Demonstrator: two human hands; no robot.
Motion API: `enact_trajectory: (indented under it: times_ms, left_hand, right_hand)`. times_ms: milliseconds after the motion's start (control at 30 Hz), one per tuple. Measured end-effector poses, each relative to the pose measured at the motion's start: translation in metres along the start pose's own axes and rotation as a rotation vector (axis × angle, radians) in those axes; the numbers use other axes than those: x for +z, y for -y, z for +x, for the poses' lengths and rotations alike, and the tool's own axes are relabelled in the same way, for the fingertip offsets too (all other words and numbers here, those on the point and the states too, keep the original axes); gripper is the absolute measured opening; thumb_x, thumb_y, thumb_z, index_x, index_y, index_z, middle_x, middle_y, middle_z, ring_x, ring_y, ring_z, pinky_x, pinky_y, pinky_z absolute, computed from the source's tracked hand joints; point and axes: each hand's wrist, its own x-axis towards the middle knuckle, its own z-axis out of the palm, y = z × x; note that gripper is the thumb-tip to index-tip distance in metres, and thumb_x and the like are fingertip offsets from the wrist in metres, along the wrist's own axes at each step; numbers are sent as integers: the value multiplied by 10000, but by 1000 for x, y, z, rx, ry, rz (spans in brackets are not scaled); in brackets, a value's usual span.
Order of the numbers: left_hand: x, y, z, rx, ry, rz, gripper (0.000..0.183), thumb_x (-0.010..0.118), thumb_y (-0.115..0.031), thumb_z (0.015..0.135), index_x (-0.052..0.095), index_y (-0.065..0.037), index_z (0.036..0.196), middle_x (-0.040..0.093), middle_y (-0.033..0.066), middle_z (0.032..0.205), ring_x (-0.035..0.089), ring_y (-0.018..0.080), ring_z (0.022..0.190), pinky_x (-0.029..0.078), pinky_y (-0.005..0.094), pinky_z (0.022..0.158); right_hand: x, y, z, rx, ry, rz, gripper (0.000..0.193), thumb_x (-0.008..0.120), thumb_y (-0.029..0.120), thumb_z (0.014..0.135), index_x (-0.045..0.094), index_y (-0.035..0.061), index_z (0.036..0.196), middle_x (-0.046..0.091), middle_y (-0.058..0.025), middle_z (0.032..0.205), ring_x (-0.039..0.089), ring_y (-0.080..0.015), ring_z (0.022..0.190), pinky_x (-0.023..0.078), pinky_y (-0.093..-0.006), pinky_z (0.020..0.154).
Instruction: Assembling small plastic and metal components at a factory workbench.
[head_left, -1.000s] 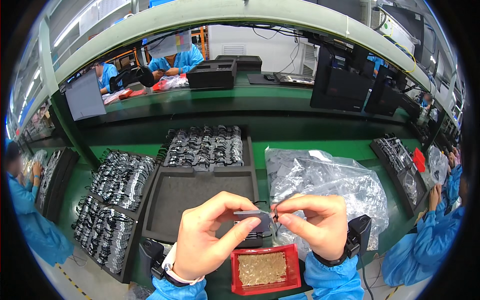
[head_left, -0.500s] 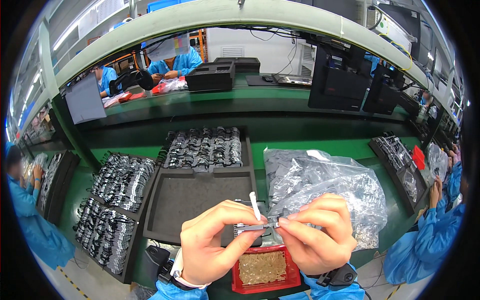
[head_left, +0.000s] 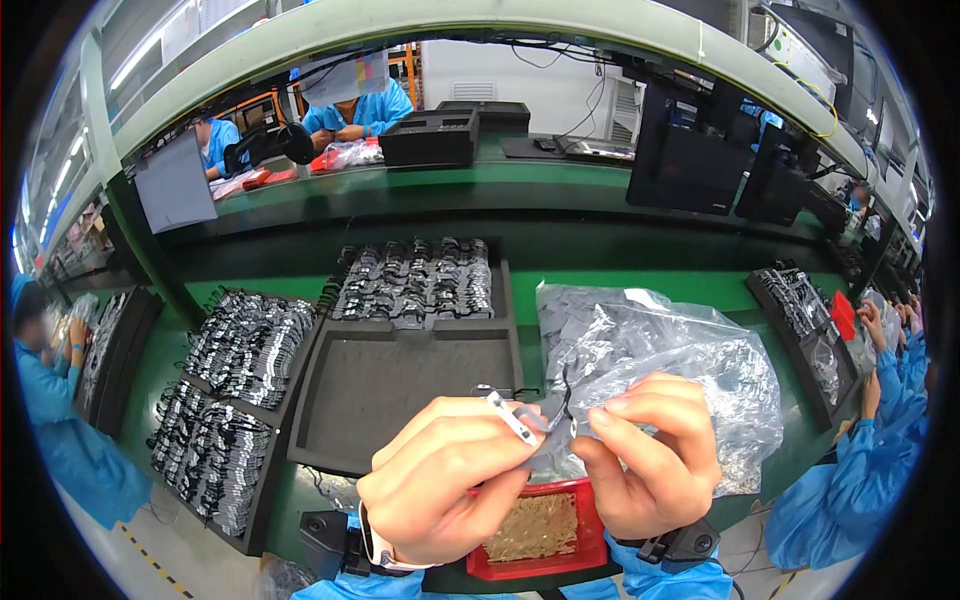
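Apparently, the small part (head_left: 512, 418) over the table (head_left: 700, 287) is unfinished: the left hand (head_left: 438, 480) pinches it, the right hand (head_left: 655, 460) (grip unclear) hovers beside it. Rows of parts (head_left: 415, 285) already lie in the trays (head_left: 400, 385).

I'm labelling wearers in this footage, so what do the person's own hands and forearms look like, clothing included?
Both the left hand and right hand are ungloved. Blue sleeves cover the forearms. Each wrist carries a boxy black device; the left also wears a pale band.
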Motion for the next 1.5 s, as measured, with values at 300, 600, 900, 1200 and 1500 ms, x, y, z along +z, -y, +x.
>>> enact_trajectory:
  times_ms: [300, 600, 900, 1200, 1500]
  left_hand:
    - [-7, 2, 11, 35, 222, -16, 252, 774, -29, 585, 615, 46, 765, 639, 156, 732, 634, 273, 689, 514, 319, 604]
    - [-23, 4, 16, -24, 124, 49, 161, 693, -13, 618, 638, 24, 765, 631, 122, 689, 611, 240, 647, 482, 297, 585]
    - [-17, -7, 13, 63, 175, 309, 288, 704, 63, 504, 679, -52, 767, 633, 38, 741, 561, 189, 642, 459, 253, 563]
    - [-12, -4, 12, 44, 201, 284, 290, 702, 51, 527, 677, -32, 803, 650, 58, 793, 574, 195, 652, 474, 255, 555]
    - [-9, 2, 9, 64, 230, 261, 279, 682, 67, 529, 671, -12, 796, 650, 68, 761, 587, 196, 626, 487, 256, 535]
  right_hand:
    - [3, -5, -3, 108, 39, 71, 270, 711, -71, 589, 641, 24, 831, 613, -74, 792, 601, -214, 658, 492, -275, 550]
    - [-6, -32, -8, 915, 276, 1147, 105, 538, -2, 838, 555, -59, 924, 575, -75, 908, 544, -119, 835, 430, -254, 775]
    - [0, -29, -8, 902, 440, 1176, 106, 547, 5, 837, 554, -66, 916, 562, -75, 931, 519, -120, 876, 414, -256, 785]
    - [-7, -26, -8, 897, 482, 1160, 97, 543, 0, 839, 561, -64, 910, 560, -95, 944, 517, -136, 899, 410, -267, 796]
    - [-5, -24, -7, 808, 467, 1069, 105, 569, -36, 801, 591, -58, 901, 586, -120, 915, 548, -169, 879, 418, -281, 793]
